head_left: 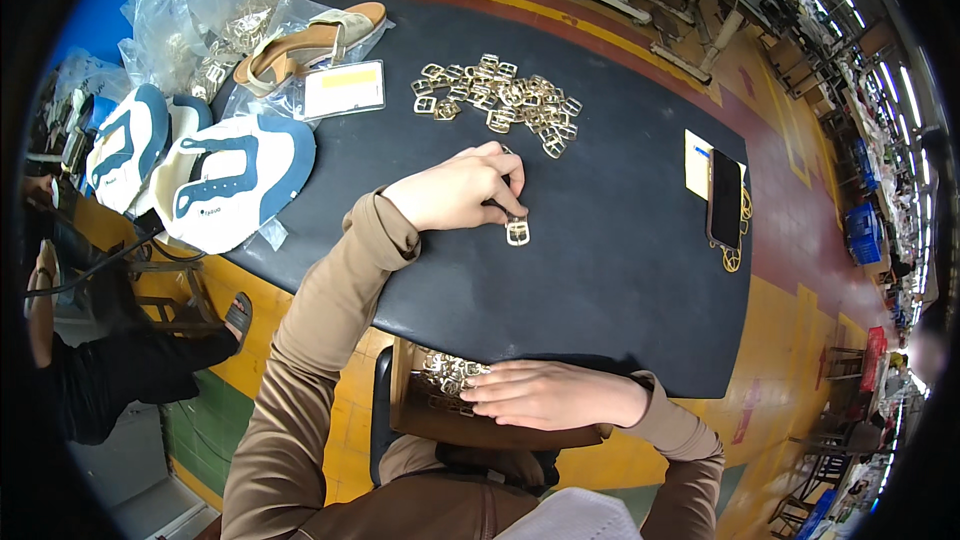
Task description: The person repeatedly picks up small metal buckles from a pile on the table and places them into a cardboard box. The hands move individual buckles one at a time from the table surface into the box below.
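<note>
My left hand (455, 190) is over the middle of the black tabletop, its thumb and fingers closed on a small gold-coloured buckle (517, 232). Beyond it, toward the far side, lies a loose heap of similar buckles (505, 95). At the near edge, an open brown box (430, 427) rests at my lap with more metal buckles (448, 372) in it. Over these my right hand (545, 395) lies flat, fingers stretched out and their tips touching the buckles. Whether anything is under its palm is hidden.
At the left of the black table (600, 290) are white-and-blue shoe pieces (235, 180), a tan sandal (300, 45), a labelled card (343, 90) and plastic bags (190, 0). A phone (724, 198) lies near the right edge. Another person's leg (150, 360) shows at left.
</note>
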Action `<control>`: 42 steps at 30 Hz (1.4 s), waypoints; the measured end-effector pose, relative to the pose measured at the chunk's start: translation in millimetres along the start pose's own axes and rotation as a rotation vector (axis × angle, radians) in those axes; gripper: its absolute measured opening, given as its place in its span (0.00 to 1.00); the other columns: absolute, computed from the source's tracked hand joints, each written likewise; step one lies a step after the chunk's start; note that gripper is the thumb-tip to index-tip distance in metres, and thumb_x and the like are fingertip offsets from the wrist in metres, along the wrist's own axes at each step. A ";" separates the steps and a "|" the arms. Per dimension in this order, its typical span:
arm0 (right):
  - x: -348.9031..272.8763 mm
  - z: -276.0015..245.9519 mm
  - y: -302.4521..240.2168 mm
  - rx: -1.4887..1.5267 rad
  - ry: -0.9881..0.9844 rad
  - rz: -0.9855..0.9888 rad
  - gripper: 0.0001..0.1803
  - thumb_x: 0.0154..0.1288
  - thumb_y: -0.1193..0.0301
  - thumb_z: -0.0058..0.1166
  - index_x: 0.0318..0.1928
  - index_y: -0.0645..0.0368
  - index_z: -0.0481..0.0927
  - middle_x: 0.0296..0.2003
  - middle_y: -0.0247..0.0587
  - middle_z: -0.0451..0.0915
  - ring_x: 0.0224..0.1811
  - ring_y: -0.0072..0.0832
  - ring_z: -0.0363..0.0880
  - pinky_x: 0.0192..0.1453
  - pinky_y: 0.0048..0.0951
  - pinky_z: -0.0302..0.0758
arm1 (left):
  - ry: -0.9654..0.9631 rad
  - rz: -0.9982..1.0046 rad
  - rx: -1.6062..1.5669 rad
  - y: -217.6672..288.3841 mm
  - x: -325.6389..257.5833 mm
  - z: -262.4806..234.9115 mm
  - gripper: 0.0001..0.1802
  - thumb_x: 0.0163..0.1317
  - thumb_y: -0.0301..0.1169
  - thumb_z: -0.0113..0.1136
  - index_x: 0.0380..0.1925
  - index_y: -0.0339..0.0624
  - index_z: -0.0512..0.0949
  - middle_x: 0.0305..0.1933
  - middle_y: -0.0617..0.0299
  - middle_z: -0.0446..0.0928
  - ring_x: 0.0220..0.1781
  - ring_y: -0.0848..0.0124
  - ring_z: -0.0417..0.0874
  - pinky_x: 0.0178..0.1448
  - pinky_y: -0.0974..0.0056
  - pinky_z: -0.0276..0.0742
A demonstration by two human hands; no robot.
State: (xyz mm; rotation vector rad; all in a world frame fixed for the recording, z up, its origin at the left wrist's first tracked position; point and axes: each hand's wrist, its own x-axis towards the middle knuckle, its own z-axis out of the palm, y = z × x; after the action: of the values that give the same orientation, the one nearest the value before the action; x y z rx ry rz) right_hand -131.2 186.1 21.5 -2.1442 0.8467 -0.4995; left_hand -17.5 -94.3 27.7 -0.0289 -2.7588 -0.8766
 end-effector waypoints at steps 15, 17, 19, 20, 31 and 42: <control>18.4 -44.5 45.8 -0.335 0.282 0.199 0.27 0.77 0.67 0.59 0.72 0.60 0.75 0.79 0.47 0.67 0.81 0.47 0.64 0.83 0.44 0.66 | 0.206 -0.235 0.295 -39.7 5.4 11.3 0.31 0.71 0.31 0.65 0.74 0.45 0.73 0.83 0.53 0.65 0.85 0.48 0.60 0.86 0.43 0.57; 8.4 -27.7 29.9 -0.267 0.197 0.149 0.28 0.77 0.67 0.59 0.73 0.59 0.74 0.80 0.45 0.65 0.82 0.46 0.63 0.83 0.44 0.65 | 0.082 -0.200 0.239 -38.9 3.9 8.3 0.30 0.73 0.30 0.63 0.74 0.46 0.73 0.84 0.55 0.64 0.87 0.47 0.57 0.87 0.41 0.52; -3.6 -20.2 13.0 -0.155 0.103 0.141 0.28 0.78 0.68 0.58 0.74 0.59 0.73 0.80 0.43 0.64 0.83 0.44 0.61 0.83 0.44 0.65 | 0.011 -0.165 0.095 -31.2 -1.8 6.8 0.30 0.73 0.30 0.62 0.74 0.46 0.73 0.84 0.57 0.63 0.88 0.49 0.55 0.88 0.41 0.50; -8.6 -22.3 7.7 -0.063 0.034 0.147 0.28 0.78 0.67 0.58 0.74 0.59 0.72 0.81 0.43 0.63 0.83 0.44 0.61 0.83 0.43 0.65 | -0.034 -0.151 0.029 -26.3 -4.6 6.1 0.30 0.73 0.30 0.62 0.74 0.47 0.73 0.85 0.58 0.62 0.88 0.49 0.54 0.89 0.41 0.48; 17.6 -109.2 57.9 -0.164 0.661 0.423 0.24 0.77 0.70 0.59 0.70 0.60 0.78 0.71 0.52 0.76 0.74 0.47 0.74 0.79 0.42 0.70 | -0.050 -0.183 -0.179 -6.4 0.0 -14.2 0.25 0.65 0.19 0.61 0.63 0.40 0.80 0.69 0.50 0.80 0.73 0.53 0.78 0.75 0.53 0.74; 18.1 -99.6 88.2 -0.385 0.460 0.279 0.22 0.76 0.76 0.56 0.68 0.59 0.80 0.70 0.46 0.78 0.75 0.43 0.74 0.80 0.43 0.71 | 0.327 -0.183 0.213 -24.1 -1.4 -4.2 0.30 0.62 0.28 0.70 0.66 0.46 0.77 0.68 0.51 0.76 0.75 0.51 0.73 0.80 0.48 0.66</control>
State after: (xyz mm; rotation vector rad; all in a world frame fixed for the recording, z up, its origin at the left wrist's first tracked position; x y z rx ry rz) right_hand -212.5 79.3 17.9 -2.2276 1.5832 -0.7451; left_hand -17.4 -116.4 17.1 0.3764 -2.5534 -0.5626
